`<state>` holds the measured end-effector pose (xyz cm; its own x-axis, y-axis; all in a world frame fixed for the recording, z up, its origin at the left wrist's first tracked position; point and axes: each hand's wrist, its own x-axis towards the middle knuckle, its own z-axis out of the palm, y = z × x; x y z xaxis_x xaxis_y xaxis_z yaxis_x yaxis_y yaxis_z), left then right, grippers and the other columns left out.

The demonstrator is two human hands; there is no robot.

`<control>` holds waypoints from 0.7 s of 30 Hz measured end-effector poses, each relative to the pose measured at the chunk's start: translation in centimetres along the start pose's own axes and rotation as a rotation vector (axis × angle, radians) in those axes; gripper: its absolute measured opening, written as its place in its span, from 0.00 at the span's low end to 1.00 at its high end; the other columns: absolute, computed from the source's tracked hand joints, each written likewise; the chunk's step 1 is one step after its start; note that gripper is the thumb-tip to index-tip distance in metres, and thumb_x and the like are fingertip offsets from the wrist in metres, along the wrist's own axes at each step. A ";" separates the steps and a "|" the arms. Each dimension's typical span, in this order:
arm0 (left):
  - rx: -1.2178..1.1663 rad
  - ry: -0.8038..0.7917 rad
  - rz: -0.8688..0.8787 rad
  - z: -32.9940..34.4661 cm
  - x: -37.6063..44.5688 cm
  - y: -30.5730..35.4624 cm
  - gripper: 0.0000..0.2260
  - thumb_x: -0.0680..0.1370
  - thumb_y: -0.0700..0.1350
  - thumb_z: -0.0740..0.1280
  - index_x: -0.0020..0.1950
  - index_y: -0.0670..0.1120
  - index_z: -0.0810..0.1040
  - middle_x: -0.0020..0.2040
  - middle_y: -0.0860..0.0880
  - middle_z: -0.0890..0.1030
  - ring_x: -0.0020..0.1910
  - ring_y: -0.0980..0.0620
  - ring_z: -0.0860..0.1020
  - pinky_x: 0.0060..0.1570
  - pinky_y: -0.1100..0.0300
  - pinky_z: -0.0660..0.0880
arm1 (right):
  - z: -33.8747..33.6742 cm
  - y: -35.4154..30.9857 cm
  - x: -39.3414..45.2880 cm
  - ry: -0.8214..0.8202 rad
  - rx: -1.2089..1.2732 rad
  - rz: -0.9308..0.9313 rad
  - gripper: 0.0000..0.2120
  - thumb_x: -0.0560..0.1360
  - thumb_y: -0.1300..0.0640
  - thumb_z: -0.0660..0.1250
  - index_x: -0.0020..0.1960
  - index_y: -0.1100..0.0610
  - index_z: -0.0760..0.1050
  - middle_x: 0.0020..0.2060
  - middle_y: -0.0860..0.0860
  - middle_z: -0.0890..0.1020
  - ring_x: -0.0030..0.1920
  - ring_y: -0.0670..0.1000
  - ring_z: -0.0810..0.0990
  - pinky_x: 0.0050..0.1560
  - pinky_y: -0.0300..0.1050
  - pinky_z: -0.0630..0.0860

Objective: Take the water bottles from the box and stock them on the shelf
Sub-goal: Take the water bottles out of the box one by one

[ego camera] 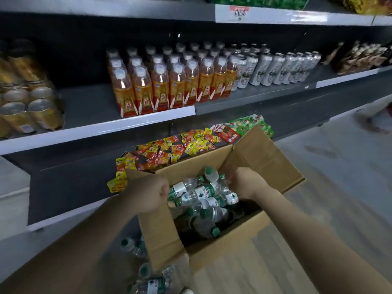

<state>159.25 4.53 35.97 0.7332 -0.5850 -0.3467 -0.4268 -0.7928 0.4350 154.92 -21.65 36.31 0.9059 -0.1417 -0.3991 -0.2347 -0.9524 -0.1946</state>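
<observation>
My left hand grips the near flap of the box and my right hand, fingers hidden, reaches inside, nearer the heaped water bottles, most lying crosswise between my hands.

Nothing legible anywhere. Blurred white characters on green-and-white labels of clear plastic water bottles; red smudged print on white shelf-edge price strip; indistinct white marks on orange labels of tea bottles; unreadable emblems on silver cans.
</observation>
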 end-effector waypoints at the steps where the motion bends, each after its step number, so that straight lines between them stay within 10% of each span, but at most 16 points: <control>1: 0.006 -0.003 -0.007 0.8 0.8 0.3 0.13 0.75 0.41 0.63 0.34 0.56 0.68 0.38 0.56 0.74 0.43 0.54 0.76 0.45 0.58 0.73 | 0.4 0.9 0.5 -0.021 0.007 0.001 0.13 0.73 0.56 0.64 0.56 0.58 0.73 0.51 0.57 0.80 0.53 0.60 0.78 0.44 0.47 0.73; 9: -0.022 -0.144 -0.127 7.3 6.1 0.9 0.05 0.76 0.44 0.62 0.40 0.51 0.73 0.44 0.49 0.78 0.48 0.50 0.78 0.52 0.53 0.75 | 4.2 5.3 4.0 -0.165 -0.003 0.028 0.06 0.73 0.56 0.65 0.40 0.57 0.71 0.42 0.55 0.77 0.55 0.59 0.77 0.45 0.45 0.70; 21: -0.004 -0.211 -0.175 15.0 13.0 -0.4 0.04 0.77 0.44 0.61 0.42 0.49 0.72 0.43 0.47 0.75 0.43 0.48 0.75 0.43 0.58 0.70 | 14.2 9.3 9.5 -0.258 0.067 -0.005 0.16 0.73 0.56 0.67 0.60 0.56 0.71 0.54 0.55 0.77 0.55 0.56 0.77 0.51 0.47 0.75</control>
<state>161.01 -5.33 18.87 0.6690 -0.4622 -0.5821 -0.3012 -0.8845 0.3561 156.35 -28.00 17.94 0.7892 -0.0549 -0.6117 -0.2604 -0.9319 -0.2524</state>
